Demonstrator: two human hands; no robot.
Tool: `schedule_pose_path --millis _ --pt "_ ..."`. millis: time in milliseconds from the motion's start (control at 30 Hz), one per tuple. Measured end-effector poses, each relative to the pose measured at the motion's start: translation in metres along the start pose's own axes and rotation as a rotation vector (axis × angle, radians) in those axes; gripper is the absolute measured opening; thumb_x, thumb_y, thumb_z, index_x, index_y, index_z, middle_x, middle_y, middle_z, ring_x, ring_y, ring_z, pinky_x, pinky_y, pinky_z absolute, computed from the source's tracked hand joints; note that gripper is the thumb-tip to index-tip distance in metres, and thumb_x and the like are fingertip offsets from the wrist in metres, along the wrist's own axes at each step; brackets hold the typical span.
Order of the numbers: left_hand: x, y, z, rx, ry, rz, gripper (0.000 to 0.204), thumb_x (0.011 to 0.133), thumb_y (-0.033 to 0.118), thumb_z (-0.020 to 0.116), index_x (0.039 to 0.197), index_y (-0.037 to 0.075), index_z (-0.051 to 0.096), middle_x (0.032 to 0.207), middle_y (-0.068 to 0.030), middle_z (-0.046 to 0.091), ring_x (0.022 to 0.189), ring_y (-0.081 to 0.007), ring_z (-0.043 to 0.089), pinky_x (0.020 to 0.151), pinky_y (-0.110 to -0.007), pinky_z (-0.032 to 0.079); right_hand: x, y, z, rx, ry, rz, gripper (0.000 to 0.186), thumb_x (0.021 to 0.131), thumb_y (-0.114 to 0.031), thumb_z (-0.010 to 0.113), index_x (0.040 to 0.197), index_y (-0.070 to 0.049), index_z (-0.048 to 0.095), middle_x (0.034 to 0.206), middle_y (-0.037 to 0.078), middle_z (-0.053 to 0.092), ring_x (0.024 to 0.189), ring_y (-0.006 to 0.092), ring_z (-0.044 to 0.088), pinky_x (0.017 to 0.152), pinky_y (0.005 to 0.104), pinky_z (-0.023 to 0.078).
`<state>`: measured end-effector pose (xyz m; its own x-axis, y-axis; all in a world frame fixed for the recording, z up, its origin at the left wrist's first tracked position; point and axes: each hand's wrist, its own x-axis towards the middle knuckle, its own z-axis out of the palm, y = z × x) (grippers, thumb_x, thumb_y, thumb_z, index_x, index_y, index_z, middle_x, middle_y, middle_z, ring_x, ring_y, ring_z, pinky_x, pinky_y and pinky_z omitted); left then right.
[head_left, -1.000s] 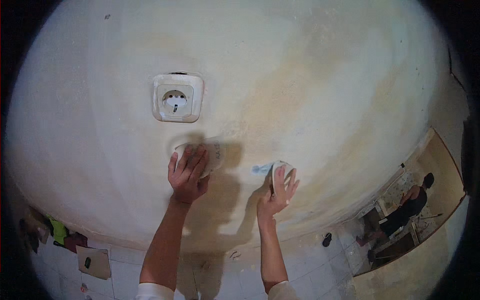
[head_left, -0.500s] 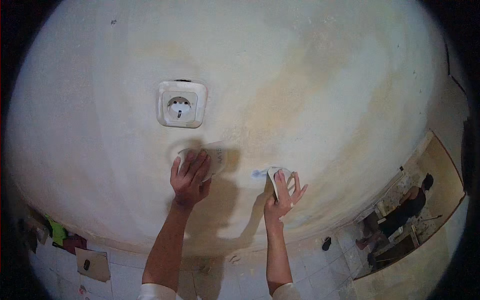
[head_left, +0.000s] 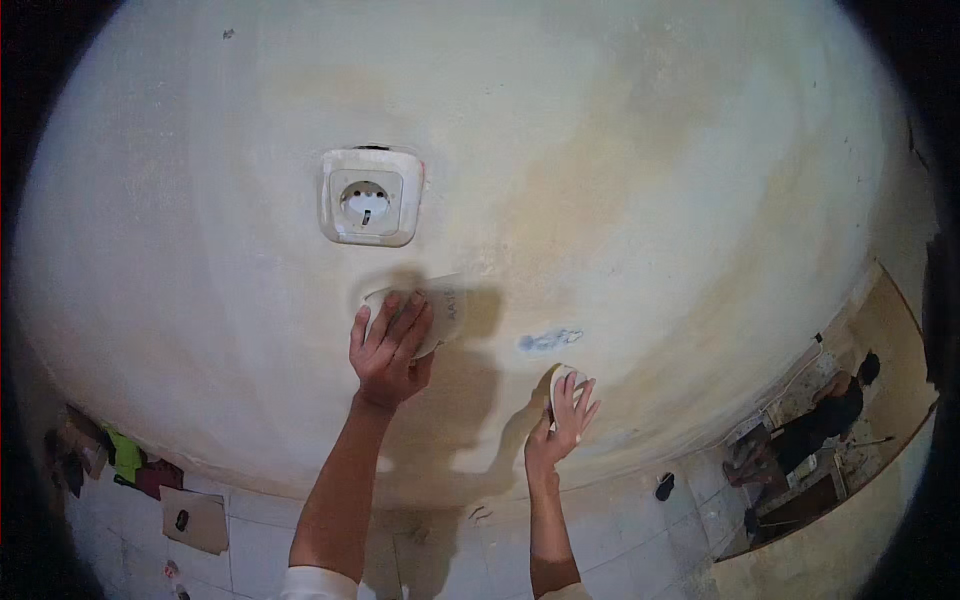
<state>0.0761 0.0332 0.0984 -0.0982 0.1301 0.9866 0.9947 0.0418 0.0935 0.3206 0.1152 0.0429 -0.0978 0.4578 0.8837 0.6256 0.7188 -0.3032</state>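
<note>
A pale wall (head_left: 650, 180) fills most of the view, with a white socket (head_left: 369, 197) near the upper middle. Below the socket, my left hand (head_left: 391, 350) holds a pale sheet, seemingly sandpaper (head_left: 446, 305), against the wall, its fingers over the sheet. Lower right, my right hand (head_left: 562, 420) grips a smaller pale piece (head_left: 560, 382), seemingly folded sandpaper, close to the wall. Just above it a bluish patch (head_left: 549, 339) shows on the paint.
A tiled floor (head_left: 260, 540) runs along below, with cardboard (head_left: 193, 525) and a coloured pile (head_left: 130, 455) at left and a dark shoe (head_left: 665, 486). At right another person (head_left: 820, 420) is in a recess beside a wooden edge (head_left: 910, 320).
My right hand has moved down the wall from the bluish patch, which now shows fully. My left hand stays below the socket, shifted slightly. The view has moved a little.
</note>
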Motion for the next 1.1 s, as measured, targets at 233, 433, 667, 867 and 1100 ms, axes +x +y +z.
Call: schedule_pose_path --millis 233,433,667,867,1100 --pt "-0.001 0.000 0.003 0.013 -0.016 -0.006 0.032 0.083 0.028 0.056 0.112 0.018 0.066 0.123 -0.0006 0.061 0.122 -0.0222 0.051 0.106 -0.045 0.027 0.011 -0.009 -0.020 0.687 0.129 0.791 0.032 0.093 -0.009 0.054 0.120 0.008 0.053 0.123 0.018 0.055 0.114 0.0245 0.053 0.093 0.0319 0.044" --pt "-0.003 -0.004 0.007 0.046 0.030 0.033 0.035 0.088 0.034 0.051 0.113 0.014 0.065 0.124 -0.0033 0.061 0.122 -0.0246 0.051 0.106 -0.046 0.027 0.055 -0.023 -0.032 1.233 0.469 0.882 0.033 0.094 -0.013 0.053 0.121 0.006 0.048 0.115 0.013 0.057 0.100 0.0210 0.058 0.084 0.0343 0.049" --pt "-0.005 -0.003 0.007 0.049 0.021 0.033 0.037 0.087 0.035 0.052 0.116 0.014 0.064 0.125 -0.0037 0.060 0.122 -0.0257 0.050 0.106 -0.046 0.026 0.060 -0.030 -0.040 1.410 0.450 0.914 0.035 0.094 -0.015 0.055 0.121 0.006 0.047 0.114 0.013 0.056 0.101 0.0210 0.057 0.087 0.0346 0.048" --pt "-0.003 -0.004 0.004 0.017 0.019 0.018 0.036 0.084 0.031 0.057 0.116 0.016 0.063 0.125 -0.0026 0.060 0.123 -0.0251 0.049 0.106 -0.047 0.027 0.060 -0.029 -0.038 1.028 0.378 0.771 0.033 0.092 -0.013 0.058 0.116 0.008 0.051 0.112 0.013 0.058 0.101 0.0179 0.056 0.087 0.0329 0.046" --pt "-0.004 -0.005 0.004 -0.009 0.013 0.060 0.038 0.091 0.036 0.047 0.118 0.012 0.060 0.127 -0.0085 0.058 0.128 -0.0312 0.044 0.106 -0.052 0.024 0.074 -0.026 -0.044 0.752 0.382 0.735 0.032 0.092 -0.014 0.059 0.114 0.008 0.052 0.111 0.012 0.058 0.098 0.0171 0.056 0.084 0.0330 0.046"
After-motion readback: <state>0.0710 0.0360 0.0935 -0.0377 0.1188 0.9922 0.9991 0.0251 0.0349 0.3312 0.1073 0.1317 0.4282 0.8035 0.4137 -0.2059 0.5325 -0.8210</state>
